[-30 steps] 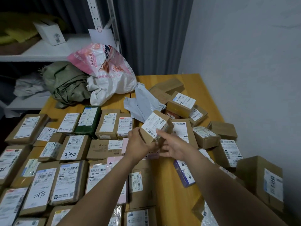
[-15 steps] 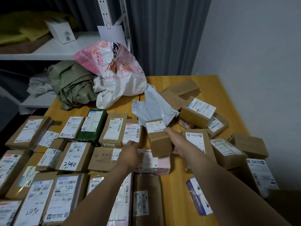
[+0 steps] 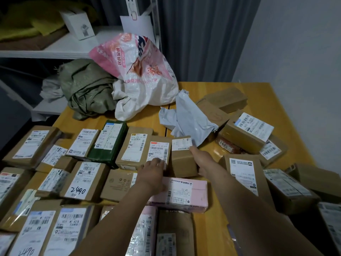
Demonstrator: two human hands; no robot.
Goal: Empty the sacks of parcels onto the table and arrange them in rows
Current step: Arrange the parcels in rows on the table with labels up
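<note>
Broadly, a yellow wooden table [image 3: 258,97] fills the view, its near and left edges cut off by the frame. Two slumped sacks sit at its far left: a green woven sack [image 3: 86,93] and a pink-and-white sack [image 3: 140,74] printed 民族品牌; smaller print on it is unreadable. Rows of parcels [image 3: 55,182] cover the left half, labels up, long axes mostly running away from the viewer. An unsorted heap of brown boxes [image 3: 245,132] lies to the right at mixed angles, with a crumpled grey mailer bag [image 3: 188,119] beside it. A pink parcel [image 3: 197,193] lies crosswise, partly hidden under the left forearm. The small brown parcel [image 3: 182,161] stands at the right end of the far row, touching the red-headed label parcel [image 3: 158,152] on its left, long axis pointing away, white label at the far end. The right hand [image 3: 203,161] lies with straight fingers pressed flat along that parcel's right side, not wrapped round it; the thumb is hidden. The left hand [image 3: 153,172] rests palm down, fingers relaxed, on the near end of the red-headed label parcel, gripping nothing. Handwritten "2490" reads on one box [image 3: 83,180] and again, cut off, at the bottom left edge. "5041" shows on a reddish packet [image 3: 226,145]. Most label print is too fine to read.
</note>
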